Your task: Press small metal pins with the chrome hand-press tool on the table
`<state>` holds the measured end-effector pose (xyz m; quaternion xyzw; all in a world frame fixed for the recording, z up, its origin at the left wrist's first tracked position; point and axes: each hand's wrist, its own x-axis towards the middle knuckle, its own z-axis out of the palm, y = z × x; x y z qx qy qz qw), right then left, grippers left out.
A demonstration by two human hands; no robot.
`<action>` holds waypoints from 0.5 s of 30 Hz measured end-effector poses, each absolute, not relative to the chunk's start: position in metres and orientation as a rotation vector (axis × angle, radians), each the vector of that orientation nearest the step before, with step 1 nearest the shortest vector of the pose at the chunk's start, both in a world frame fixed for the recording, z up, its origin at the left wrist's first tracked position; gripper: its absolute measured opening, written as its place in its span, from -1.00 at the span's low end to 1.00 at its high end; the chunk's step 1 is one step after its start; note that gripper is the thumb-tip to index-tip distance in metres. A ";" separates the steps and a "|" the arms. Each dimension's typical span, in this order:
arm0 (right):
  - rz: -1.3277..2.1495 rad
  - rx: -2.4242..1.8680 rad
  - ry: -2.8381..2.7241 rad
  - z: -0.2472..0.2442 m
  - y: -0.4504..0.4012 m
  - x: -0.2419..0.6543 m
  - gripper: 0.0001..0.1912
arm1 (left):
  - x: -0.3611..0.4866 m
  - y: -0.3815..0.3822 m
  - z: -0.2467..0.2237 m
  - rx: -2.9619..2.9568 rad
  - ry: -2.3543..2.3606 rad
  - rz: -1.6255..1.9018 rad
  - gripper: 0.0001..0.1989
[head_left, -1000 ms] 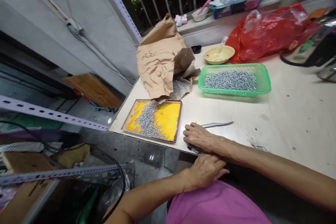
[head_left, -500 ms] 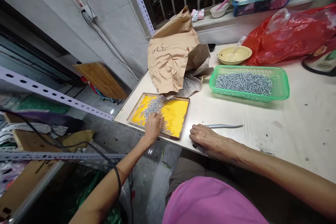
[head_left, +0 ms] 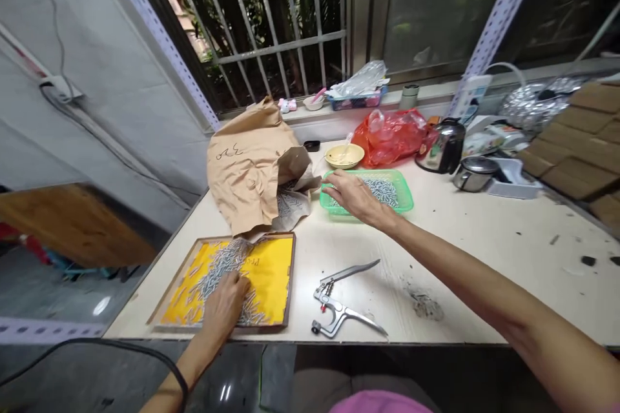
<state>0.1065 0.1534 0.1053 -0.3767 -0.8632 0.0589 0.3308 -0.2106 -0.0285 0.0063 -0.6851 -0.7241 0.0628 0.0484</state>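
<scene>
My left hand [head_left: 225, 302] rests on the small metal pieces [head_left: 220, 269] in the shallow tray [head_left: 291, 271] with a yellow bottom. Its fingers are curled down; what they hold is hidden. My right hand [head_left: 352, 193] is over the left part of the green basket [head_left: 407, 197], fingers apart, with nothing seen in them. More metal pieces lie in that basket. Hand pliers [head_left: 334, 310] with spread handles lie on the table between the tray and my right forearm. A brown paper bag [head_left: 247, 171] lies behind the tray, its open mouth showing metal pieces.
Behind the basket are a yellow bowl [head_left: 345, 156] and a red plastic bag [head_left: 387, 139]. A kettle [head_left: 446, 145], a metal pot [head_left: 475, 174] and cardboard boxes [head_left: 581, 135] stand at the right. The table's front edge [head_left: 411, 341] runs below the pliers.
The view has turned up and right. My right hand has moved from the front of the table to the green basket, and the pliers are now uncovered. My left hand stays in the tray.
</scene>
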 end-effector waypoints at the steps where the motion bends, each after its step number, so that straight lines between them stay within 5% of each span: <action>1: 0.157 -0.963 -2.246 0.107 0.155 0.112 -0.79 | -0.210 -0.027 0.008 -2.091 -2.215 0.171 -0.71; 11: 0.655 -0.895 -2.466 0.012 0.018 0.166 -0.77 | -0.196 -0.016 0.032 -1.923 -2.287 0.002 -0.70; 15: 0.624 -0.961 -2.561 -0.015 -0.020 0.183 -0.73 | -0.175 -0.012 0.042 -1.920 -2.658 -0.363 -0.75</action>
